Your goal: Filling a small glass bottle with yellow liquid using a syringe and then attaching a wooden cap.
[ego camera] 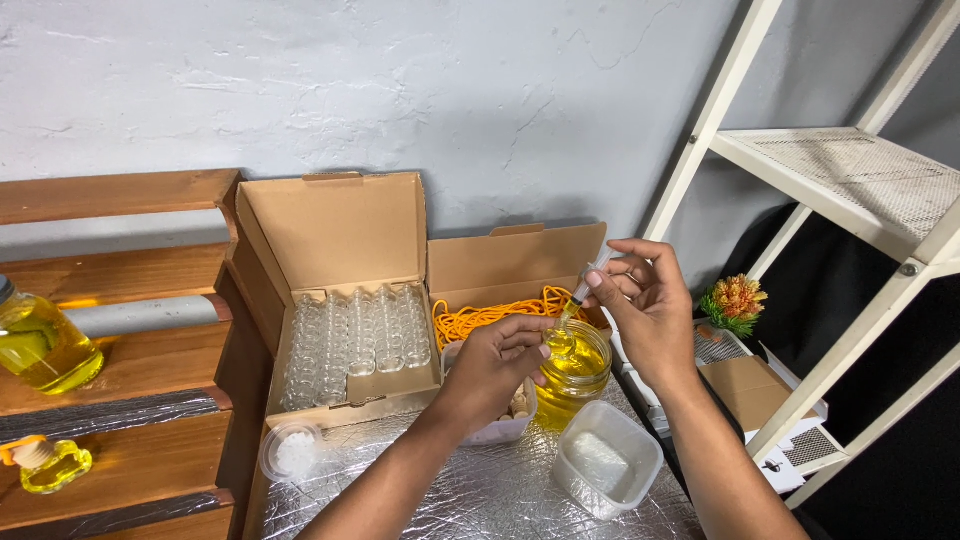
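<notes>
Foil-covered bench w/ grey wall behind. Left hand (497, 362) curls round glass jar (573, 372) of yellow liquid at centre; right hand (645, 300) pinches syringe (583, 290), tip in jar mouth. Jar prob. heavy, slippery, fragile: grip sides low. Box of vials (357, 345) beside.
</notes>
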